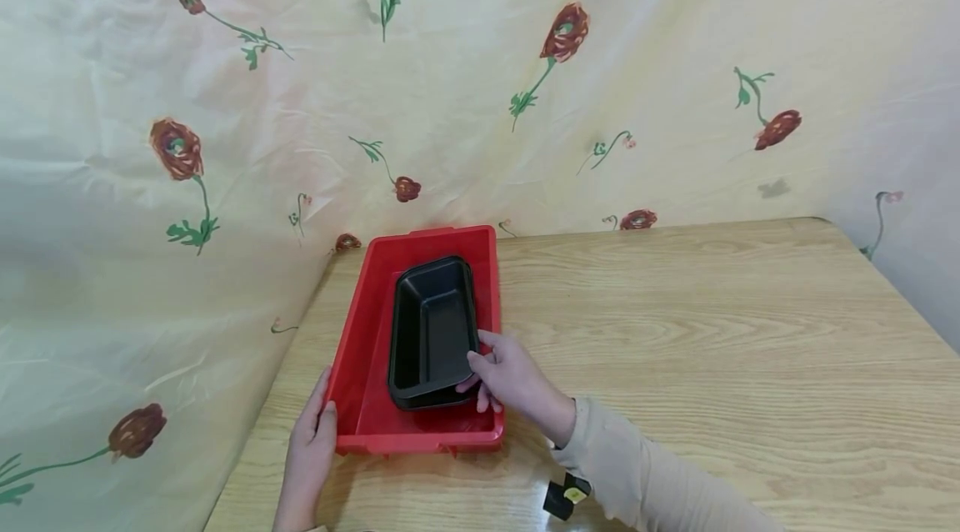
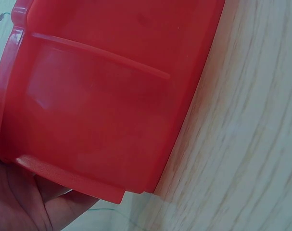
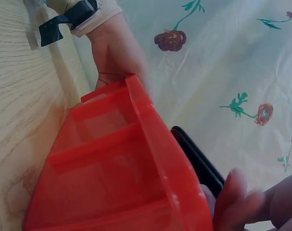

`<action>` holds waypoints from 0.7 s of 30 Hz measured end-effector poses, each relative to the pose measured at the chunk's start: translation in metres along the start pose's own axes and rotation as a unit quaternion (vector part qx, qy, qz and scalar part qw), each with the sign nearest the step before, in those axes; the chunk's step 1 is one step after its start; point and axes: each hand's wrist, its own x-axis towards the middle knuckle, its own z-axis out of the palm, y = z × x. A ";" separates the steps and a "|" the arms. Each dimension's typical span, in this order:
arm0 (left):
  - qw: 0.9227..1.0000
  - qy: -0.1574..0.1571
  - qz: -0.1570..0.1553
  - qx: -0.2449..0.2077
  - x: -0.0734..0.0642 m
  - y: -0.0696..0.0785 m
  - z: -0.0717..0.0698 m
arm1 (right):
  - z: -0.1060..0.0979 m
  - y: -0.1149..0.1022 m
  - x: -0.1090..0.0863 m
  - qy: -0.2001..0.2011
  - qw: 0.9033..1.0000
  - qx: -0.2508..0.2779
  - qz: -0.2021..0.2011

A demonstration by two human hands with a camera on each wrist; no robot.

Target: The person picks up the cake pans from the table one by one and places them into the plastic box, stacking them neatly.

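Observation:
A red plastic tray lies lengthwise on the table in the head view. Inside it sits a black loaf pan, slightly raised at its near right corner, with dark rim showing beneath; whether a second pan is nested under it I cannot tell. My right hand pinches the pan's near right rim, thumb inside and fingers beneath. At the tray's near left corner, my left hand grips the rim. The left wrist view shows that hand's palm against the tray's outer wall. Fingers blur beside the pan in the right wrist view.
The light wooden table extends to the right of the tray. A pale cloth with printed flowers hangs along the back and left edges. A black camera mount sits on the right wrist.

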 end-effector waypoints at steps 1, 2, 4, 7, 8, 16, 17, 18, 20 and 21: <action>1.000 -0.001 0.000 0.000 0.000 0.000 0.000 | -0.001 0.001 0.000 -0.001 1.000 -0.005 0.003; 1.000 -0.001 0.000 0.000 0.000 0.000 0.000 | -0.001 0.001 -0.001 -0.001 1.000 -0.012 0.006; 1.000 -0.002 -0.003 0.000 -0.001 0.001 0.000 | -0.002 0.002 -0.001 -0.003 1.000 -0.027 0.011; 1.000 -0.003 -0.004 -0.003 -0.001 0.001 0.000 | -0.004 0.002 -0.004 -0.003 0.999 -0.043 0.021; 1.000 -0.004 -0.004 -0.004 -0.001 0.001 0.000 | -0.004 0.001 -0.004 -0.003 0.999 -0.048 0.023; 1.000 -0.006 0.006 -0.007 -0.004 0.002 0.000 | -0.007 0.000 -0.016 -0.005 0.996 -0.090 0.011; 1.000 -0.006 0.006 -0.007 -0.004 0.002 0.000 | -0.007 0.000 -0.017 -0.006 0.995 -0.096 0.005; 1.000 -0.006 0.006 -0.007 -0.004 0.002 0.000 | -0.008 -0.001 -0.019 -0.007 0.995 -0.101 0.000; 1.000 -0.004 0.004 -0.003 -0.004 0.002 0.000 | -0.009 0.000 -0.021 -0.009 0.994 -0.107 -0.010; 1.000 -0.002 0.002 0.000 -0.004 0.002 0.000 | -0.009 0.000 -0.023 -0.009 0.994 -0.108 -0.015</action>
